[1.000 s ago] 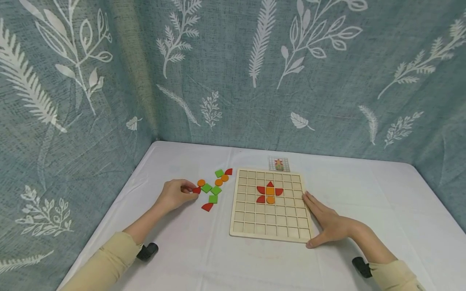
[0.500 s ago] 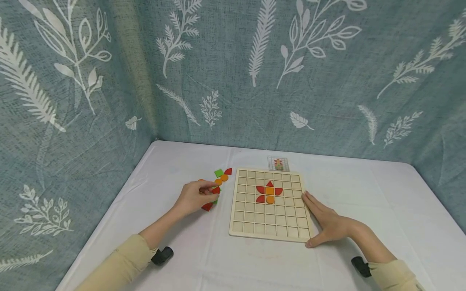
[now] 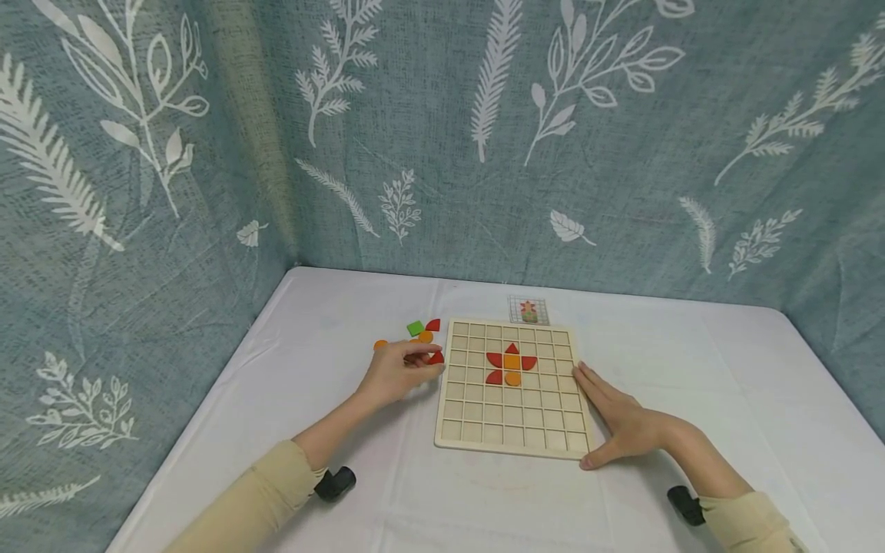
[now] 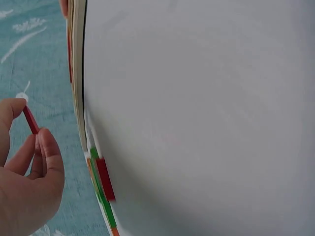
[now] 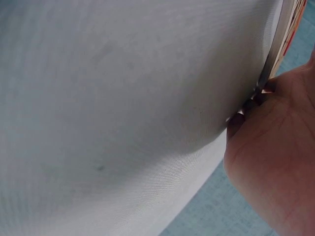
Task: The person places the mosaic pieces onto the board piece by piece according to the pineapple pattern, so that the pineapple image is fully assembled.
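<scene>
My left hand (image 3: 396,375) pinches a red quarter-circle tile (image 3: 436,359) between thumb and fingertips, just by the left edge of the wooden grid board (image 3: 473,415). In the left wrist view the tile (image 4: 31,120) is seen edge-on, held above the table. My right hand (image 3: 625,426) lies along the board's right edge, fingers straight and thumb at the near corner. On the board, red pieces surround an orange square (image 3: 512,362), with an orange disc (image 3: 512,379) below it. The left hand hides part of the loose tiles beneath it.
Left of the board lie loose tiles, among them a green square (image 3: 415,329), a red quarter-circle (image 3: 433,325) and an orange disc (image 3: 425,337). A small pattern card (image 3: 528,310) lies behind the board. A patterned curtain (image 3: 442,138) hangs behind the white table.
My left hand has lifted the red quarter-circle tile from the left of the loose pieces and carried it rightward over them to the board's edge. My right hand has stayed in place.
</scene>
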Demonstrator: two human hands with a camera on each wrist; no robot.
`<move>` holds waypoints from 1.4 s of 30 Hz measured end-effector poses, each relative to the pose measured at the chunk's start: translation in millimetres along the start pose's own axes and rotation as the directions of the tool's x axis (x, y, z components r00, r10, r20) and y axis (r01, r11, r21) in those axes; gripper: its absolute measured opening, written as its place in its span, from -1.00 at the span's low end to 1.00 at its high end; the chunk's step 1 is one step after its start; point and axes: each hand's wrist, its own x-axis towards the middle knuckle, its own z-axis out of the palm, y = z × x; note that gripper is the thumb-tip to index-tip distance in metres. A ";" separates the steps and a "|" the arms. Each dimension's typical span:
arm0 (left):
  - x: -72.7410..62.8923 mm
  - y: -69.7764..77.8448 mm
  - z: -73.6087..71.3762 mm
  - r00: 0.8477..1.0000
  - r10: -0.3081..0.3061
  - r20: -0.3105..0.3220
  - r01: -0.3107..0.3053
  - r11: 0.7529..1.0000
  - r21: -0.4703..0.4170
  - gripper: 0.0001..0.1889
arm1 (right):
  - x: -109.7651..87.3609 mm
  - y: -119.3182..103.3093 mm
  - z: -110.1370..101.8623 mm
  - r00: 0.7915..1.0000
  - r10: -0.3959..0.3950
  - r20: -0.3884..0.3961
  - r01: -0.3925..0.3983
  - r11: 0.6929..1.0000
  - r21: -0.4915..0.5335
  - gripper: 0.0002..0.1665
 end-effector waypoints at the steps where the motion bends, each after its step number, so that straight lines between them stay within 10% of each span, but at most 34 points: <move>1: 1.5 1.8 3.4 1.000 0.003 0.000 -0.003 1.000 0.000 -0.71 | 0.0 0.2 -0.1 1.000 0.001 0.000 -0.001 1.000 0.000 0.64; 23: 37.4 45.4 96.4 0.947 0.194 0.255 -0.242 0.955 0.170 -0.74 | -0.3 -0.4 -2.8 1.000 -0.030 0.003 0.030 1.000 -0.005 0.60; 29: 43.9 49.4 106.3 0.931 0.193 0.311 -0.282 0.920 0.272 -0.72 | 0.2 -0.1 -1.9 0.999 -0.035 0.005 0.035 0.999 0.007 0.59; 42: 46.0 43.9 105.9 0.923 0.220 0.316 -0.294 0.932 0.210 -0.74 | 0.5 -0.9 -2.3 1.000 -0.020 0.003 0.020 1.000 0.008 0.59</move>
